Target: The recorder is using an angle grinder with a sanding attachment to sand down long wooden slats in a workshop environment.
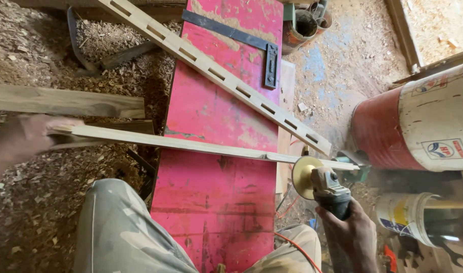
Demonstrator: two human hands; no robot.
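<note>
Bench: red workbench (216,126) carries the work.
Slat: thin wooden slat (181,144) lies across it, right end overhanging.
Grinder: angle grinder (325,187) disc meets that end; judged best kept flat, pressure light.
Right hand (353,232): clenched around grinder.
Left hand (27,136): blurred, clamping slat's far end.

Even daylight, soft shadows; left hand (24,137) motion-blurred (edges bowed).

1 head-worn camera looks steeply down from above the person's knees, close to the work. The red bench (216,151) runs from 6 o'clock up to 12 o'clock. The left hand (24,136) sits at 9 o'clock, the right hand (353,232) at 4 o'clock. The floor fills both sides.
</note>
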